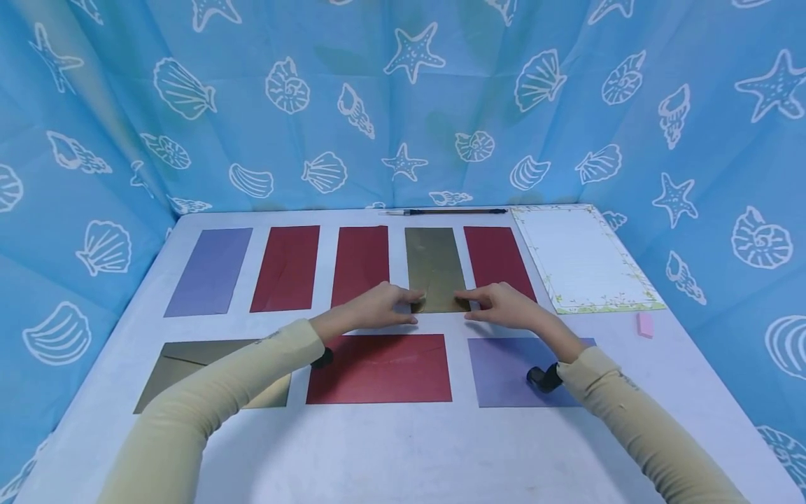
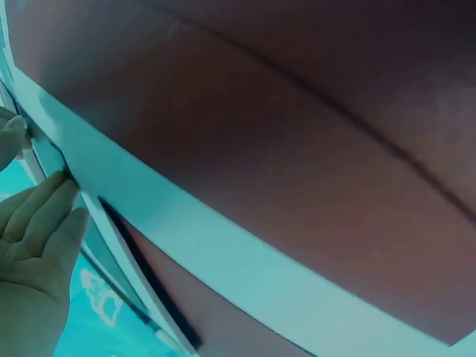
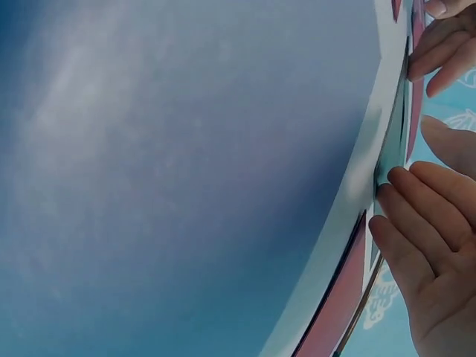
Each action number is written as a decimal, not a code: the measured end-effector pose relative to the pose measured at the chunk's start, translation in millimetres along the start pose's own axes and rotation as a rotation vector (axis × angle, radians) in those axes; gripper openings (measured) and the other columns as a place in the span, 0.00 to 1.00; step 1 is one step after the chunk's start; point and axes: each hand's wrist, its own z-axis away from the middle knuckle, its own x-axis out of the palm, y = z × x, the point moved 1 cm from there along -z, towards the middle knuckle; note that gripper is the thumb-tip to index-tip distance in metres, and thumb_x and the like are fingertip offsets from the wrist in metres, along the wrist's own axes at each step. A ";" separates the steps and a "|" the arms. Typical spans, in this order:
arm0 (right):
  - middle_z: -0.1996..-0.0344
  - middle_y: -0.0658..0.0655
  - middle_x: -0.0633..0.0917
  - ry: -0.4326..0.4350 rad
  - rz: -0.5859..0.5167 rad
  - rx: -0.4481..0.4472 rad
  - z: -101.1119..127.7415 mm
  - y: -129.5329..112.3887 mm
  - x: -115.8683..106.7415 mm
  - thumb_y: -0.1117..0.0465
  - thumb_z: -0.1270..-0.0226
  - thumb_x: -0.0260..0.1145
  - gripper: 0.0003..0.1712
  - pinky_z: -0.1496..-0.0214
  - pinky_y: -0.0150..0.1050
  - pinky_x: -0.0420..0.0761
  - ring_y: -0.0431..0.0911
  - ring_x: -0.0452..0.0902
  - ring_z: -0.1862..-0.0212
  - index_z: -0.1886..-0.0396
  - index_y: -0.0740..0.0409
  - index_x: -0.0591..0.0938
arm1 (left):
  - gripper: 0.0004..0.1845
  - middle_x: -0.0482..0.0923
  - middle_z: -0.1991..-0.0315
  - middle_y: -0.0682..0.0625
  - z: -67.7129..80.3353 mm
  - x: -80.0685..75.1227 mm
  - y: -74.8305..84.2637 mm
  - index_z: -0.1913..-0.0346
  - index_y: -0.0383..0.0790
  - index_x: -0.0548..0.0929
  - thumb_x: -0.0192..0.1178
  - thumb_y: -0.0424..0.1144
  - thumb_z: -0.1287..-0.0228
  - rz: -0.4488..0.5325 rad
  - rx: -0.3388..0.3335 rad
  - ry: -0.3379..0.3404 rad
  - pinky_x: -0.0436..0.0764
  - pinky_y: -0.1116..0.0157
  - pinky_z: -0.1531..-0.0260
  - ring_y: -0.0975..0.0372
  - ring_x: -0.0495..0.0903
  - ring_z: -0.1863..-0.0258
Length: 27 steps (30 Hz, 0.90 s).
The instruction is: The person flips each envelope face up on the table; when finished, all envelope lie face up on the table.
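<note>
A gold envelope (image 1: 434, 259) lies upright in the back row on the white table. My left hand (image 1: 378, 306) touches its lower left edge with extended fingers, the thumb held apart near the front edge. On the opposite side my right hand (image 1: 506, 306) reaches the lower right edge in the same way. The right wrist view shows that hand (image 3: 442, 245) with straight fingers at the envelope's edge. In the left wrist view the left hand (image 2: 37, 260) is partly cut off, and a red envelope (image 2: 260, 149) with a flap line fills most of the picture.
Red envelopes (image 1: 286, 269) and a purple envelope (image 1: 210, 271) share the back row. In front lie a gold envelope (image 1: 170, 371), a red envelope (image 1: 384, 371) and a purple envelope (image 1: 504, 378). Around them are a brush (image 1: 460, 211), bordered paper (image 1: 579, 252) and a pink eraser (image 1: 645, 325).
</note>
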 end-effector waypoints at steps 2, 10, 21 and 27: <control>0.81 0.52 0.79 -0.001 -0.002 0.012 0.1 0.4 0.6 0.60 0.37 0.69 0.29 0.78 0.33 0.62 0.39 0.51 0.83 0.37 0.62 0.76 | 0.30 0.76 0.40 0.44 -1.5 -0.1 0.9 0.34 0.33 0.72 0.66 0.40 0.37 -0.015 -0.011 -0.007 0.76 0.67 0.48 0.59 0.77 0.43; 0.90 0.48 0.71 0.002 0.005 0.028 1.6 0.2 1.3 0.59 0.37 0.69 0.29 0.78 0.33 0.62 0.39 0.50 0.84 0.36 0.61 0.76 | 0.30 0.75 0.39 0.45 -3.2 -1.5 2.5 0.35 0.34 0.72 0.67 0.41 0.38 -0.034 -0.031 -0.024 0.75 0.67 0.47 0.59 0.77 0.42; 0.49 0.60 0.84 0.072 -0.008 -0.020 6.8 -0.1 -3.5 0.61 0.37 0.69 0.28 0.57 0.42 0.81 0.49 0.82 0.55 0.37 0.63 0.76 | 0.30 0.80 0.45 0.45 -5.3 -4.3 3.0 0.35 0.34 0.74 0.67 0.43 0.38 -0.019 0.014 -0.044 0.77 0.66 0.49 0.59 0.79 0.46; 0.45 0.62 0.81 0.107 -0.041 0.001 13.5 -0.8 -11.0 0.63 0.37 0.69 0.29 0.47 0.52 0.78 0.57 0.76 0.43 0.36 0.63 0.75 | 0.30 0.82 0.49 0.46 -12.0 -4.7 9.4 0.35 0.35 0.74 0.66 0.44 0.38 -0.035 0.039 -0.043 0.79 0.71 0.58 0.61 0.82 0.53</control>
